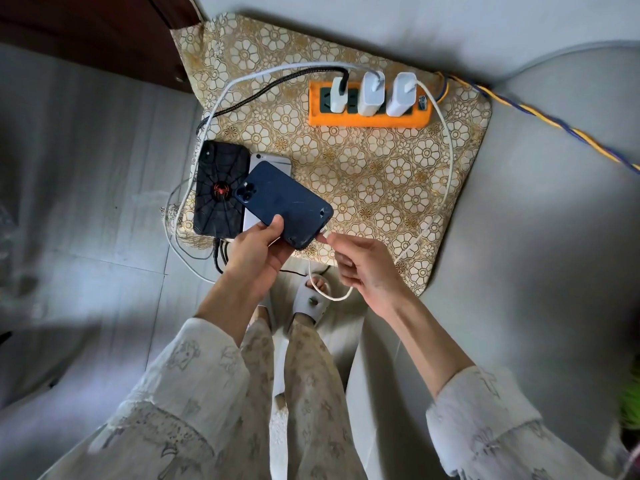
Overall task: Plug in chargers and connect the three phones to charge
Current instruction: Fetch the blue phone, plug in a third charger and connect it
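While both hands pinch, left (258, 242) holds blue phone (284, 202) diagonally, port toward right (363, 268), which holds white cable (449, 140).

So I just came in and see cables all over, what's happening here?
A person is charging phones. The left hand holds a scratched dark blue phone while the right hand pinches a white cable's plug at its port. Three white chargers sit in the orange power strip. A black spider-web-case phone and a silver phone lie on the gold floral mat.
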